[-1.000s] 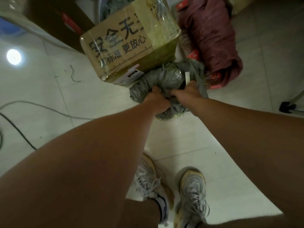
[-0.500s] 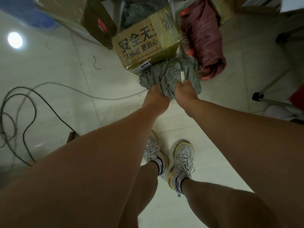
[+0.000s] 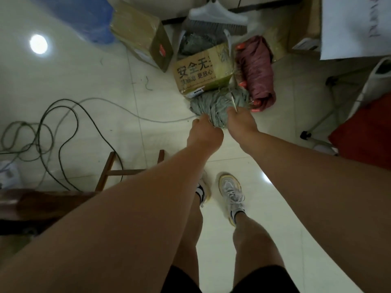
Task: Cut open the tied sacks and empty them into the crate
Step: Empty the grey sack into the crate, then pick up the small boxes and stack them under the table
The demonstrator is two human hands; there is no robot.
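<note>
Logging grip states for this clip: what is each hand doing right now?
Left hand: grips the gathered end of the grey-green sack.
Right hand: grips the same sack, with a thin pale tool sticking up from it.

Dark and grey cables [image 3: 61, 125] loop across the pale tiled floor [image 3: 84, 77] at left. A brown wooden stool [image 3: 110, 172] stands near left. At far left lies a closed brown cardboard box [image 3: 143, 34] beside a blue plastic container [image 3: 84, 15]. A grey broom head [image 3: 213, 20] rests far centre. A metal stand leg [image 3: 317, 127] shows at right.
</note>
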